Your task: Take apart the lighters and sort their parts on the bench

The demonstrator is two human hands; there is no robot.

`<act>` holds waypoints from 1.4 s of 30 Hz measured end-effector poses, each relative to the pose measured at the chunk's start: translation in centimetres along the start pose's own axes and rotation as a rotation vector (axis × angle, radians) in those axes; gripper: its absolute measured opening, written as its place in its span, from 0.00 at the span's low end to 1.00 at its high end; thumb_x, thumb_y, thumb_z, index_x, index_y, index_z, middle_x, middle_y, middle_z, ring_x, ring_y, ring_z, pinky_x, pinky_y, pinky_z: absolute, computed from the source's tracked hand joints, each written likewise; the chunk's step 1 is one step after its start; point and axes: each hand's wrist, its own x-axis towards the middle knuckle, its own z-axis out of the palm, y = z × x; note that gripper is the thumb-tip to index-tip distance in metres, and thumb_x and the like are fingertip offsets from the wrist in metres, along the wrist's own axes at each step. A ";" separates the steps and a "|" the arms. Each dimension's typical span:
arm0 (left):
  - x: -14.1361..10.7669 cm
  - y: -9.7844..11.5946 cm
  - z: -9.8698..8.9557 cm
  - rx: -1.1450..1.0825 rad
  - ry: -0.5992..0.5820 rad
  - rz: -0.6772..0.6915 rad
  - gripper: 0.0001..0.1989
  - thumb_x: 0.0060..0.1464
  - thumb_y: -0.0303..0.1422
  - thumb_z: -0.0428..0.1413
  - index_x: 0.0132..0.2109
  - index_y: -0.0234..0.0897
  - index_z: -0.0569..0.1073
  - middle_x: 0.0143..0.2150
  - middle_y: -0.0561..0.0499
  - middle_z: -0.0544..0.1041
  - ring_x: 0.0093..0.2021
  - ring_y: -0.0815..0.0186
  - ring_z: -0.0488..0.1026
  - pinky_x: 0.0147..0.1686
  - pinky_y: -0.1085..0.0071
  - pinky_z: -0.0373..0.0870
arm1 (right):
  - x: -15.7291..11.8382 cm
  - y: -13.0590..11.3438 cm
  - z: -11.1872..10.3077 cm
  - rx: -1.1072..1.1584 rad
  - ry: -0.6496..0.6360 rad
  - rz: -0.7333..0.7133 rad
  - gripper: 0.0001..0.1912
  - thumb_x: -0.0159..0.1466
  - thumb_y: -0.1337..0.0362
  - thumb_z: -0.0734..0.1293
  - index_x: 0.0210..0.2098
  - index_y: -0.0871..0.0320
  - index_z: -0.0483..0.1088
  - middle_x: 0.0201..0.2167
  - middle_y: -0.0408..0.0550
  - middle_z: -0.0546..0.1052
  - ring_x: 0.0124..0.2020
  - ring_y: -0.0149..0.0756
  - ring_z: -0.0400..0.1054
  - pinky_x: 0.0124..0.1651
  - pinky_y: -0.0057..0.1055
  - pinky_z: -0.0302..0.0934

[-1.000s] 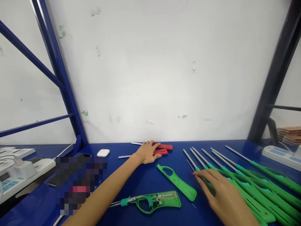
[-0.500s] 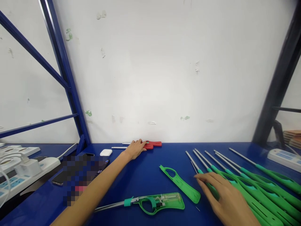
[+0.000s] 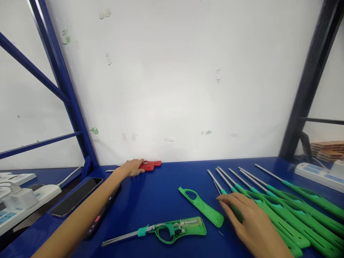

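Note:
My left hand [image 3: 133, 167] is stretched to the back of the blue table, its fingers closed on the red lighters [image 3: 147, 167] near the wall. My right hand [image 3: 249, 218] is at the front right, fingers wrapped round a dark green handle with a thin metal shaft pointing up-left. Beside and beneath it several green lighters [image 3: 301, 211] lie side by side, metal tubes pointing away. An opened green lighter [image 3: 188, 229], its inner parts showing, lies at the front middle. Its loose-looking green half shell [image 3: 205, 208] lies between it and my right hand.
Two phones, one of them black [image 3: 77, 197], lie at the left. White power strips stand at the far left [image 3: 45, 193] and far right [image 3: 319, 175]. A blue frame post [image 3: 77, 111] rises at the left. A small pin [image 3: 220, 233] lies near the half shell.
My left hand and the red lighters have moved left along the wall. The camera view has also shifted slightly. My right hand's fingers have closed more round the dark green handle.

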 end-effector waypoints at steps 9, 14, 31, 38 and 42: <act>-6.9 2.7 -2.2 -0.021 0.284 0.079 0.20 0.70 0.41 0.62 0.63 0.38 0.74 0.62 0.43 0.77 0.56 0.54 0.79 0.54 0.50 0.80 | 0.4 -1.6 -1.2 0.008 -0.025 -0.163 0.12 0.78 0.56 0.63 0.54 0.46 0.77 0.47 0.45 0.84 0.48 0.46 0.79 0.54 0.47 0.71; -16.4 9.9 2.2 -0.092 0.459 0.357 0.18 0.72 0.24 0.50 0.58 0.47 0.78 0.54 0.47 0.79 0.50 0.57 0.79 0.51 0.53 0.77 | 0.8 -5.1 -0.6 0.042 -0.142 -0.413 0.15 0.78 0.59 0.66 0.62 0.50 0.72 0.54 0.44 0.83 0.53 0.44 0.79 0.65 0.48 0.63; -21.1 15.2 7.5 -0.185 0.726 0.435 0.21 0.62 0.15 0.47 0.52 0.42 0.74 0.44 0.53 0.84 0.38 0.62 0.82 0.39 0.65 0.72 | -0.6 -6.2 0.7 0.159 -0.211 -0.435 0.19 0.82 0.54 0.55 0.51 0.50 0.77 0.40 0.43 0.83 0.38 0.37 0.80 0.43 0.32 0.74; -20.9 15.5 7.5 -0.242 0.674 0.382 0.12 0.70 0.21 0.49 0.46 0.44 0.72 0.40 0.56 0.82 0.36 0.61 0.80 0.37 0.64 0.71 | -0.6 -6.4 0.8 0.156 -0.269 -0.427 0.21 0.82 0.54 0.55 0.48 0.50 0.78 0.39 0.43 0.82 0.37 0.36 0.79 0.42 0.31 0.72; -20.4 15.6 7.5 -0.287 0.646 0.349 0.11 0.71 0.22 0.50 0.44 0.44 0.71 0.38 0.57 0.80 0.34 0.63 0.79 0.36 0.65 0.70 | -0.5 -6.6 0.7 0.152 -0.238 -0.426 0.20 0.82 0.54 0.55 0.48 0.50 0.78 0.39 0.42 0.83 0.36 0.36 0.79 0.42 0.32 0.71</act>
